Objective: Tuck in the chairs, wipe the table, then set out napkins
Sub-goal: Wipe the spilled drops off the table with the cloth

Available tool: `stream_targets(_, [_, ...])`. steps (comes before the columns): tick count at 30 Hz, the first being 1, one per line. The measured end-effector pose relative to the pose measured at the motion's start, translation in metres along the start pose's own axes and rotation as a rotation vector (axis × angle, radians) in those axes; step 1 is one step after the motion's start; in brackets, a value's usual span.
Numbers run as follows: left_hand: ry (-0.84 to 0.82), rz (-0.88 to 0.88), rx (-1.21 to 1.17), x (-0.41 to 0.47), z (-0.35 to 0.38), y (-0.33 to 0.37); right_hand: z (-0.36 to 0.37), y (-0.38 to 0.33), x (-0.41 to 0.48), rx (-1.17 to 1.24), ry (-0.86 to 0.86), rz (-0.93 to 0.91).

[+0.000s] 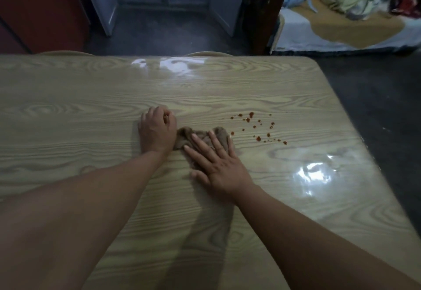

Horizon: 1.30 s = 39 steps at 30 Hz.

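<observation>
Right hand: the right hand [222, 164] lies flat with its fingers straight and spread, pressing down on the cloth and gripping nothing.
Cloth: a crumpled brown cloth [200, 136] sits under the right hand's fingers, with bunched folds showing past the fingertips and its left end touching the left hand.
Left hand: the left hand [157, 131] rests knuckles-up just left of the cloth with its fingers curled under. Whether they pinch the cloth's edge cannot be told.
Spots: red spots [258, 130] are scattered to the right of the right hand's fingertips, the nearest one just beside the cloth.
Surface: the glossy wood-grain surface [91, 112] carries both hands and reflects light to the right of the right hand and beyond both.
Chairs: two pale chair tops [209, 53] show just past the far edge, one beyond the hands and one further left.
Floor: dark floor [159, 29] lies beyond the chairs.
Bed: a bed [341, 39] with a heap of clothes [348, 0] stands far off to the right of the hands.
Cabinet: a red cabinet [45, 11] stands far off to the left.
</observation>
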<state>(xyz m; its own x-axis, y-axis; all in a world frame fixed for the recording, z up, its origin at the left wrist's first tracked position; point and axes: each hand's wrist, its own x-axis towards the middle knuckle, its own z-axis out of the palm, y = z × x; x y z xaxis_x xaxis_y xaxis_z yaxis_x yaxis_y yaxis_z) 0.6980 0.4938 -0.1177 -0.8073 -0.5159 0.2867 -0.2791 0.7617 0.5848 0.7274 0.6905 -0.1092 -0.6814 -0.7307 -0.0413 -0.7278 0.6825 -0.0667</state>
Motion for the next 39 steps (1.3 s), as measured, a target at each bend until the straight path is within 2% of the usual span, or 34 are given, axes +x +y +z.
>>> stream_targets(7, [-0.001,0.1,0.164,-0.007,0.002,0.007,-0.011,0.036,0.058,0.056,-0.027,0.291])
stream_targets(10, [0.004,0.115,0.193,-0.007,0.003,0.008,-0.014,0.058,0.08,0.07,-0.094,0.395])
stream_targets(18, [0.004,0.118,0.218,-0.008,0.003,0.009,-0.02,0.072,0.086,0.113,-0.136,0.484])
stream_targets(23, [-0.003,0.127,0.217,-0.011,0.001,0.011,-0.015,0.048,0.036,0.077,-0.081,0.432])
stream_targets(28, [-0.034,0.103,0.2,-0.009,-0.001,0.011,-0.01,0.021,0.002,0.088,-0.097,0.418])
stream_targets(31, [-0.047,0.103,0.193,-0.011,-0.002,0.012,-0.006,0.0,-0.021,0.079,-0.041,0.372])
stream_targets(34, [-0.053,0.109,0.197,-0.012,-0.004,0.014,-0.005,-0.014,-0.045,0.057,0.019,0.284])
stream_targets(39, [-0.071,0.153,0.203,-0.013,-0.005,0.014,-0.003,-0.008,-0.084,0.009,0.001,0.022])
